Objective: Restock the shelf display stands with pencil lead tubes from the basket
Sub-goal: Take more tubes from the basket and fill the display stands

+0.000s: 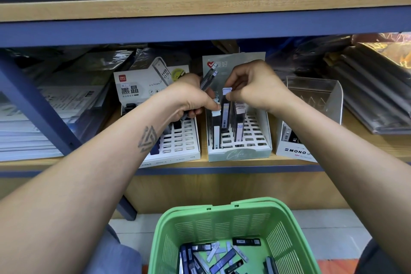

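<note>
A small bundle of lead tubes (pixel 208 81) is gripped in the left hand (pixel 191 100), the fingers curled round its lower part so that the tubes slant up and away past the knuckles. Just beside it, the white cap of one upright tube (pixel 225 104) is pinched between thumb and fingertips of the right hand (pixel 251 87); whether the foot of that tube is seated in a slot cannot be told. Directly beneath the right hand a pale green display stand (pixel 239 140) is set on the shelf, with several more tubes held upright in its grid; a red tick mark is printed on its back card, and the script on its front lip is too faint to be read. Under the left hand and wrist a white stand (pixel 178 140) is placed, marked "deli", "HB 0.5" and large Chinese characters, with "0.5mm" on its front edge. Outward of the right hand a white box (pixel 295 151) lettered "MONO" is seen, a clear plastic holder (pixel 315 95) behind it. Well below both forearms, near the body, a green basket (pixel 224 220) is found, with loose lead tubes (pixel 222 258) lying flat and crosswise on its floor.
</note>
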The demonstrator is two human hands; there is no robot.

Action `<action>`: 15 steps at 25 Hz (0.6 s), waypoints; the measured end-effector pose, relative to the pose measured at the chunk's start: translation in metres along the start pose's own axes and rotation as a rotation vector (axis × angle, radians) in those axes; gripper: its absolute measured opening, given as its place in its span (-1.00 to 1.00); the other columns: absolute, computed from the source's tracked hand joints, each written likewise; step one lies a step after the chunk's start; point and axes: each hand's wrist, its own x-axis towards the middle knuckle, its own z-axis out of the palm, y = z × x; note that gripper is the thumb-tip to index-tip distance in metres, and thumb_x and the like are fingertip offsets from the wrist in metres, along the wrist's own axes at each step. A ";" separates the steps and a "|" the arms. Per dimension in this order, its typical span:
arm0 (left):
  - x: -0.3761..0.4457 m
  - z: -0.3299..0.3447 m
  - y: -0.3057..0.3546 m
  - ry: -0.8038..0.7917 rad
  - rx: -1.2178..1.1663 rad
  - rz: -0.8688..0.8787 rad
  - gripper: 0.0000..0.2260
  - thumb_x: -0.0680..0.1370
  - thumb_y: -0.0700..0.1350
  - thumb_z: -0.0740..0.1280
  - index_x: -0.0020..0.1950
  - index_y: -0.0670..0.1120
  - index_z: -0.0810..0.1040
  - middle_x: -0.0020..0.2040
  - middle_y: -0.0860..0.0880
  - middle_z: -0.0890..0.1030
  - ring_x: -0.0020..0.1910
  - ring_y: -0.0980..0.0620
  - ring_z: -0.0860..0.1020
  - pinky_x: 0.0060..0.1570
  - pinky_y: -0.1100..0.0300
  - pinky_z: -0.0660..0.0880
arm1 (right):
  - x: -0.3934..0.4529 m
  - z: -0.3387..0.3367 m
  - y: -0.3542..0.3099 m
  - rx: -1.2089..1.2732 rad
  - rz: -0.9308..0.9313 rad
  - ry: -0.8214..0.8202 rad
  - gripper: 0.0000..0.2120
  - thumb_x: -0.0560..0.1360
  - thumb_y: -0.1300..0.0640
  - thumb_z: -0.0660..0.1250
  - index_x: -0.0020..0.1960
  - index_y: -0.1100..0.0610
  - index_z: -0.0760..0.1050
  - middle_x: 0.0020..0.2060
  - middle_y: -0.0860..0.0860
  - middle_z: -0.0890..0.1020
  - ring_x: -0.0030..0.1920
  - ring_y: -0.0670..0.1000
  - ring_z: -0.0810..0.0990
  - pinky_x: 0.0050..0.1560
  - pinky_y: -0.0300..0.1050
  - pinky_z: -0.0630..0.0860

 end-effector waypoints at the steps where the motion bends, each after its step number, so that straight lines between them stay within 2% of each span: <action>1: 0.000 0.000 0.000 -0.002 0.002 0.000 -0.64 0.39 -0.20 0.58 0.12 -0.20 0.57 -0.27 -0.12 0.54 -0.42 0.02 0.43 -0.46 0.20 0.36 | 0.000 -0.001 0.000 -0.002 0.008 0.007 -0.82 0.35 0.27 0.56 -0.23 0.03 0.63 -0.25 0.02 0.70 -0.18 0.07 0.69 -0.02 0.13 0.67; 8: -0.004 0.000 0.003 0.001 -0.010 0.007 -0.68 0.40 -0.25 0.56 0.10 -0.22 0.58 -0.35 -0.06 0.52 -0.48 0.06 0.41 -0.52 0.25 0.34 | 0.003 -0.003 0.001 -0.052 0.038 -0.007 -0.78 0.34 0.32 0.56 -0.26 0.03 0.62 -0.29 -0.03 0.68 -0.23 0.01 0.67 -0.05 0.06 0.69; 12: -0.003 0.001 0.002 0.011 -0.010 0.007 -0.66 0.40 -0.25 0.57 0.11 -0.23 0.57 -0.37 -0.06 0.50 -0.50 0.06 0.40 -0.55 0.25 0.33 | -0.003 0.002 -0.004 -0.189 -0.042 -0.056 -0.85 0.42 0.17 0.56 -0.21 -0.05 0.65 -0.25 -0.12 0.67 -0.15 -0.06 0.65 -0.06 -0.16 0.60; 15: -0.003 0.002 0.002 0.010 0.001 0.010 -0.68 0.40 -0.24 0.57 0.09 -0.22 0.57 -0.36 -0.08 0.51 -0.49 0.06 0.41 -0.54 0.25 0.34 | -0.005 0.004 -0.005 -0.278 -0.075 -0.074 -0.90 0.49 0.13 0.48 -0.12 -0.07 0.69 -0.14 -0.12 0.69 -0.06 -0.08 0.63 0.02 -0.15 0.56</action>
